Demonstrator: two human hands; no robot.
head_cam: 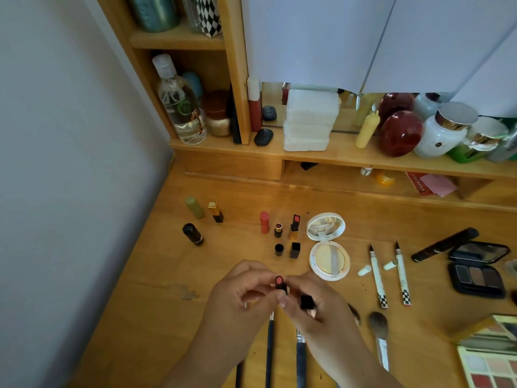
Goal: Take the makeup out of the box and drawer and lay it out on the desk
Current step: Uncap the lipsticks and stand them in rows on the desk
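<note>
Two hands meet low over the bench (145, 275): the left hand (237, 292) pinches an opened lipstick (280, 283) by its dark base, pink tip up, while the right hand (316, 306) touches the tube with its fingertips and curls its other fingers round the black cap (307, 302). The lipstick sits between both hands, just in front of the row already laid out, where two more opened lipsticks (293, 228) stand with their caps (294, 250) set in front, beside an open compact (329, 247). By my reading, the step in hand is uncapping this one and standing it in line. To do it well, the left fingers should keep their hold low on the base, away from the soft pink tip, and lower the tube upright into a free spot near the row, well apart from its neighbours so none is knocked over. The cap should then go just in front, matching the others.
</note>
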